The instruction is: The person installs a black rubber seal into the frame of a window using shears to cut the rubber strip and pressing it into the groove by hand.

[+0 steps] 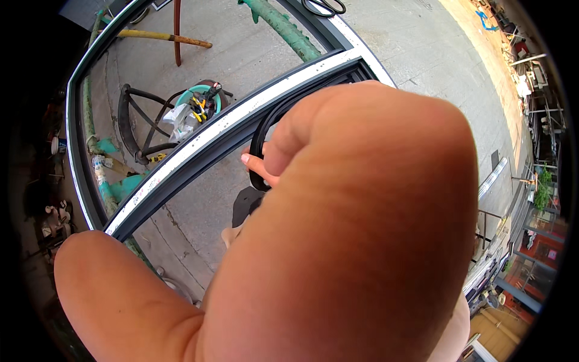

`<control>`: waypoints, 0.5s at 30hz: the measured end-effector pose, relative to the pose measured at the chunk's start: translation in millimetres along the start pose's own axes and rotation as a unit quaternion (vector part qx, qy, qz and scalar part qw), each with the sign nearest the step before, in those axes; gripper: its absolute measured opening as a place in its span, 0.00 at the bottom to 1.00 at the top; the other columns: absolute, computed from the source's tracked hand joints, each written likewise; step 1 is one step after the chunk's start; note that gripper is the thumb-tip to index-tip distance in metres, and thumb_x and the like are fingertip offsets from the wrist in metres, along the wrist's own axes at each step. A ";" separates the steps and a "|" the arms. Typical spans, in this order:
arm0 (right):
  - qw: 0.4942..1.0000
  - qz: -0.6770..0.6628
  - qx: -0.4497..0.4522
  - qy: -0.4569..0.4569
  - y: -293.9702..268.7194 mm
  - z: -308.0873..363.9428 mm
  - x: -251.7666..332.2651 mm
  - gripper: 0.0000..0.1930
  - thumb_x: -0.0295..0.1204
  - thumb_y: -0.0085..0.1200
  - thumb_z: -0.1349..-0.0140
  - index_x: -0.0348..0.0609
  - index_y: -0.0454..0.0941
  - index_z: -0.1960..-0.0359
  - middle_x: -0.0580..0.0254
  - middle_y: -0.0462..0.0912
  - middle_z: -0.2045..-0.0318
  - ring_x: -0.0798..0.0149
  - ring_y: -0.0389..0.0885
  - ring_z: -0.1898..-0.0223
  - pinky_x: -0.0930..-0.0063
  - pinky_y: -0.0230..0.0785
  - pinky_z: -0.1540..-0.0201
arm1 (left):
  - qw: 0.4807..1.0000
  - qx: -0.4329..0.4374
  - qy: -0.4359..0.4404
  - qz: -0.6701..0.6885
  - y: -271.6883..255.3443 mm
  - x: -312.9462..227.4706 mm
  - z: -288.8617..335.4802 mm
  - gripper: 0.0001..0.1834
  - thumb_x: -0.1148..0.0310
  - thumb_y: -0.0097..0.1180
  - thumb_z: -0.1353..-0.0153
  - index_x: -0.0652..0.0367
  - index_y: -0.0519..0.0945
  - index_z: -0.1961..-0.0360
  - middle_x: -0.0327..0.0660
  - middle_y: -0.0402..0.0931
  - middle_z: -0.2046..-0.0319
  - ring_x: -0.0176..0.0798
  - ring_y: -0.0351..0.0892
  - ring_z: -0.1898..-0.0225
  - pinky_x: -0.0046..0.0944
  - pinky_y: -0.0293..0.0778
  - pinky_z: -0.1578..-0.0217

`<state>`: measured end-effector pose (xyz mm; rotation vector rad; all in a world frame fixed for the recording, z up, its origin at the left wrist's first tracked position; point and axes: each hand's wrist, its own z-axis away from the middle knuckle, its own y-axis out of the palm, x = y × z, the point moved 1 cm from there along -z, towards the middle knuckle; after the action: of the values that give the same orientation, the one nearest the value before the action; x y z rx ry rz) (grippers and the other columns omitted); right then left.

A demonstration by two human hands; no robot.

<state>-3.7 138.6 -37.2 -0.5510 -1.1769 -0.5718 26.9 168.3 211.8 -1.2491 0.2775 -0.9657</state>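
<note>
My right arm fills the middle of the view, its elbow raised at the upper right. Beyond it, my right hand [279, 155] is partly hidden, with its fingers closed around a looped black rubber strip [259, 142]. The strip runs up along the inner channel of a metal window frame [199, 143] that is white-faced with dark grey sides. At the lower left only a bent part of my left arm shows; my left hand is out of sight. Below the strip, a dark, flat piece [244, 204] is half covered by my arm.
Under the frame are green-painted pipes [283, 30] and a rusty yellow bar [145, 35]. A black-legged stool [128, 120] stands beside a turquoise basin [217, 99] of yellow-handled tools and a plastic bag. A black coil [324, 7] lies on the far corner. Clutter lines the right.
</note>
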 end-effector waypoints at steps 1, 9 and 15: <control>1.000 -0.002 0.020 0.000 3.8 -2.8 0.4 0.20 0.47 0.63 0.19 0.40 0.91 0.51 0.59 0.89 0.66 0.62 0.87 0.66 0.62 0.78 0.61 | 1.000 0.001 -0.017 0.004 2.8 -3.6 -2.3 0.14 0.61 0.70 0.31 0.60 0.82 0.65 0.44 0.83 0.69 0.50 0.89 0.63 0.47 0.83 0.64; 0.990 -0.109 0.082 -0.031 -3.0 -0.9 17.3 0.19 0.46 0.67 0.20 0.40 0.90 0.53 0.68 0.89 0.64 0.74 0.84 0.62 0.68 0.77 0.58 | 0.946 -0.116 -0.176 0.247 72.4 -9.3 25.7 0.15 0.60 0.70 0.31 0.58 0.81 0.66 0.42 0.81 0.70 0.48 0.87 0.64 0.47 0.83 0.66; 0.997 -0.022 0.071 -0.022 -2.7 -10.9 11.6 0.19 0.45 0.71 0.24 0.37 0.92 0.55 0.59 0.90 0.68 0.68 0.88 0.68 0.68 0.80 0.64 | 0.682 -0.077 -0.441 0.578 200.1 -71.2 92.8 0.12 0.69 0.69 0.27 0.66 0.85 0.49 0.50 0.90 0.51 0.54 0.92 0.52 0.49 0.87 0.56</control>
<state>5.2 127.9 -29.1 -0.4190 -1.2638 -0.5109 138.2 283.1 44.0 -1.2187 0.2969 0.7980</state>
